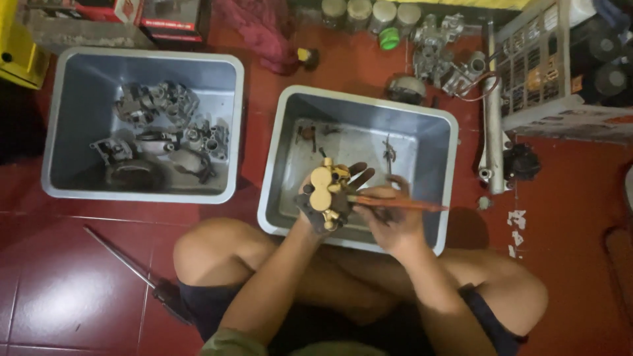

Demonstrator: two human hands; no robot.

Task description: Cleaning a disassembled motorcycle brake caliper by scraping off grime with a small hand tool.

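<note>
Red floor tiles (59, 290) surrounded a seated person working over two grey plastic tubs. At far left a long metal rod (119, 256) lay on the tiles, just below the left tub (53, 118), which held a heap of grimy metal engine parts (165, 128). Between the tubs, near the top, a red cloth (264, 33) lay crumpled on the floor. Over the near edge of the right tub (435, 132), the person's left hand (323, 198) was wrapped around a gold-coloured brake caliper (324, 188), its fingers curled under the part and their tips showing past its right side. Just beside it, the right hand (392, 217) was closed around the handle of a thin orange-handled tool (395, 203), whose working end touched the caliper while the handle pointed to the right. A few small dark pieces lay on the bottom of the right tub. Farther right, more metal castings (438, 53) and a long silver tube (492, 112) rested on the tiles, next to a white slatted crate (541, 66).
</note>
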